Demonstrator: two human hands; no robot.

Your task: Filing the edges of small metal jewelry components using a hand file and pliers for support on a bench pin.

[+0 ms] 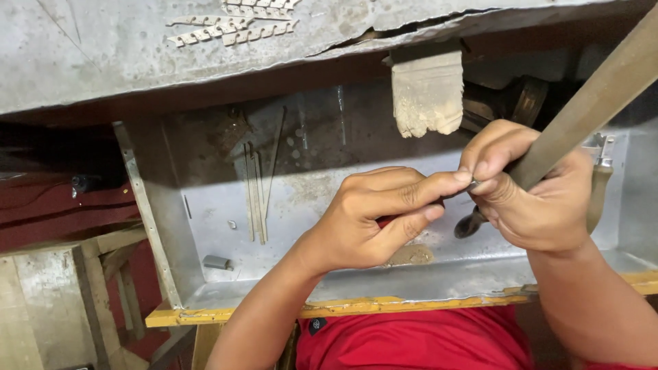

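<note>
My left hand (377,219) is closed, thumb and forefinger pinching a small dark metal piece (458,192) whose shape I cannot make out; a bit of red shows inside the fist. My right hand (541,202) meets it fingertip to fingertip and grips a long, flat, brownish file (589,103) that slants up to the top right corner. A dark rounded end (469,225) sticks out below my right fingers. Both hands hover over a sheet-metal tray (226,291) under the bench.
A worn wooden bench pin (426,92) juts from the bench edge just above my hands. Thin metal strips (255,199) and a small grey block (218,262) lie in the tray. Toothed metal strips (233,27) rest on the grey bench top. A hooked tool (600,185) hangs at the right.
</note>
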